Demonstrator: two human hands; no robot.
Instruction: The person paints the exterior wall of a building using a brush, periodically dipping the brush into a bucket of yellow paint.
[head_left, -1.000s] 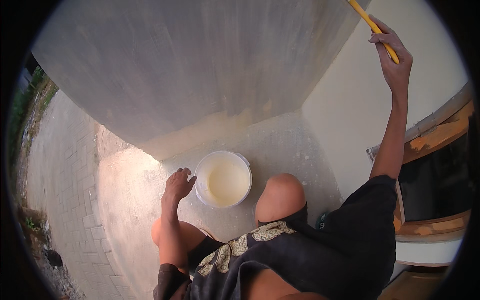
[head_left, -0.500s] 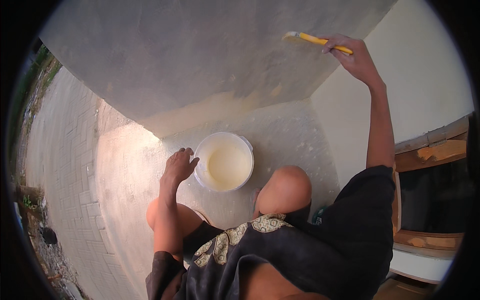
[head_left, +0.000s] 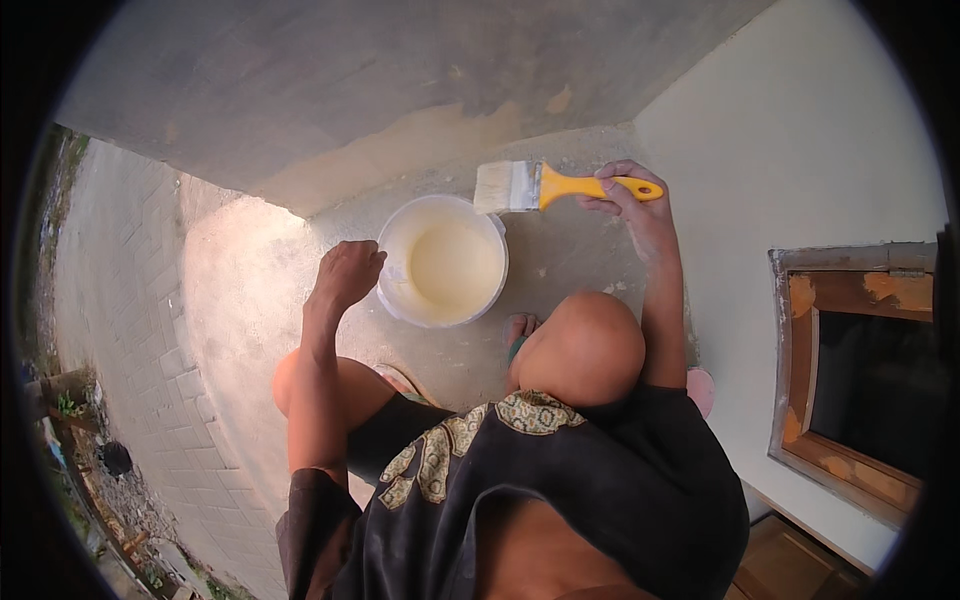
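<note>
My right hand (head_left: 632, 205) is closed around the yellow handle of a flat paintbrush (head_left: 560, 187). The brush lies level, its pale, wide bristles pointing left and hanging over the right rim of a white bucket (head_left: 392, 290). Cream-coloured paint (head_left: 455, 265) fills the lower part of the bucket, which stands on the floor in front of my knees. Beside the bucket's left rim is my left hand (head_left: 348, 272), its fingers curled in. Whether those fingers grip anything is hidden.
A grey wall (head_left: 330, 90) with cream patches along its foot rises ahead. To the right are a pale wall (head_left: 730, 190) and a wooden-framed window (head_left: 795, 360). Paving (head_left: 120, 300) runs along the left, past the concrete floor (head_left: 240, 290). A pink round thing (head_left: 700, 392) is partly behind my right arm.
My right hand has brought the paintbrush down from the grey wall to the bucket's rim. My left hand's fingers have curled in beside the bucket. The view has shifted slightly.
</note>
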